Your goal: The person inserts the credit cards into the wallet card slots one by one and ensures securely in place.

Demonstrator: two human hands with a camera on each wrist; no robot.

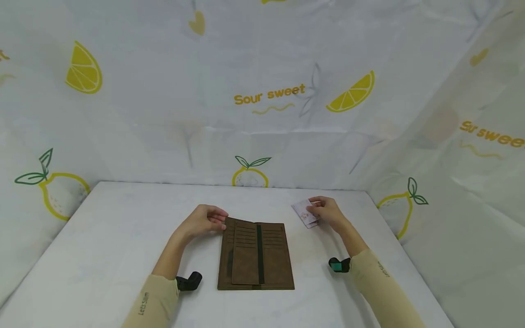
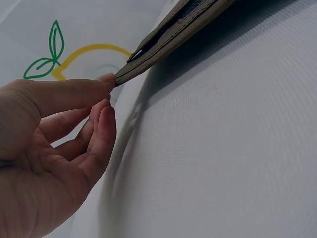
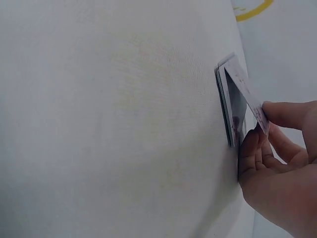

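Observation:
A brown wallet (image 1: 275,266) lies unfolded on the white table, with card slots on its inner faces and a dark strip down the middle. At its upper left corner, my left hand (image 1: 201,222) pinches the edge between thumb and fingertips; in the left wrist view that corner of the wallet (image 2: 158,54) is raised off the cloth. Farther right, my right hand (image 1: 328,212) is at a small stack of cards (image 1: 301,209). Thumb and fingers pinch the top card (image 3: 247,96), tilted up at one side from the stack (image 3: 224,106) beneath, which rests on the table.
A white cloth covers the table (image 1: 123,237). Behind and beside it hangs a white curtain (image 1: 156,100) printed with lemons and lettering. Dark wrist mounts stick out from the left sleeve (image 1: 153,300) and the right sleeve (image 1: 381,287).

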